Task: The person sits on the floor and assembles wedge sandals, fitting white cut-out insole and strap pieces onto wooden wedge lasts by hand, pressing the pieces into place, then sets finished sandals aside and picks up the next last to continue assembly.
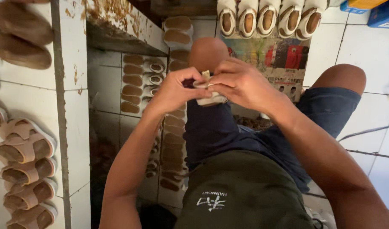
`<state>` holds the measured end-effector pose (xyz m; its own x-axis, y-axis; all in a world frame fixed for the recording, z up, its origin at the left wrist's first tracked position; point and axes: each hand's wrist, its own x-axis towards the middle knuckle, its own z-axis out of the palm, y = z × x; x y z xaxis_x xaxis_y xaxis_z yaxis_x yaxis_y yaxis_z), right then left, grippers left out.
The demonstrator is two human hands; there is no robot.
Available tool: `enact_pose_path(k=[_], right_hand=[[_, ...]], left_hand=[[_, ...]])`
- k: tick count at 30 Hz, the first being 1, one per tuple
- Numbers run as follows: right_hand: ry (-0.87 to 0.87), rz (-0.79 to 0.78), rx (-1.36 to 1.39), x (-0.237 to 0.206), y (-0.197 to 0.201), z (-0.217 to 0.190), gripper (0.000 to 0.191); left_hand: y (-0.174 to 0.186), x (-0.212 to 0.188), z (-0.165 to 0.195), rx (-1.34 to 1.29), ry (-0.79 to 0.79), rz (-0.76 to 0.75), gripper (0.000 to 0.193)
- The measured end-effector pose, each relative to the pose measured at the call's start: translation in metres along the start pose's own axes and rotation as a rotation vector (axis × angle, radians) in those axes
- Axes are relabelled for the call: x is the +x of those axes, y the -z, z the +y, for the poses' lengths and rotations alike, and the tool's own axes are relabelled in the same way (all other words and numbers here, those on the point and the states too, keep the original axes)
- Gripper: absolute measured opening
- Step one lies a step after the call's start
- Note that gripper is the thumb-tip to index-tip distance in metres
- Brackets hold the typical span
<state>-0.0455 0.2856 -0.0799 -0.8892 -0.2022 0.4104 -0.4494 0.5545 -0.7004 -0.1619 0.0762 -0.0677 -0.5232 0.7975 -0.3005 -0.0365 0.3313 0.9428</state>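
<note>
Over the near knee, left hand [175, 91] and right hand [241, 82] both pinch one pale sandal [209, 98]; finished-looking pairs [27, 146] lined left, work seemingly midway.

A flat printed sheet of cardboard or paper [273, 57], rectangular and many-coloured, lies on the white tiled floor [355, 42] just beyond the person's knees. Its surface shows patches of pale green, yellow and grey on the left, a strong red block with black beside it towards the right, and a lighter strip with small printed marks along its near edge. A row of white sandals sits on its far edge.

In the far right corner of the floor stands a blue box [383, 15], only partly in view, and touching it on the left is a yellow-orange package [364, 3] over a smaller blue one, cut off by the frame's top edge.
</note>
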Motion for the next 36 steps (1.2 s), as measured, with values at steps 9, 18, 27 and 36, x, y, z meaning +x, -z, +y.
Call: enact_pose_path(k=[9,18,27,36], right_hand=[[-0.14,-0.047,-0.005,0.001,-0.004,0.005,0.015],[-0.229,-0.101,0.149,0.007,0.015,-0.003,0.02],[-0.262,-0.128,-0.06,0.001,0.0,-0.018,0.016],[-0.44,0.024,-0.02,-0.018,-0.007,-0.044,0.062]], left_hand=[[0.001,0.001,-0.001,0.03,-0.061,0.001,0.022],[0.0,0.004,-0.004,-0.111,-0.085,-0.068,0.016],[-0.007,-0.002,-0.003,-0.03,-0.071,0.001,0.019],[-0.023,-0.027,-0.006,0.333,-0.451,0.174,0.031]])
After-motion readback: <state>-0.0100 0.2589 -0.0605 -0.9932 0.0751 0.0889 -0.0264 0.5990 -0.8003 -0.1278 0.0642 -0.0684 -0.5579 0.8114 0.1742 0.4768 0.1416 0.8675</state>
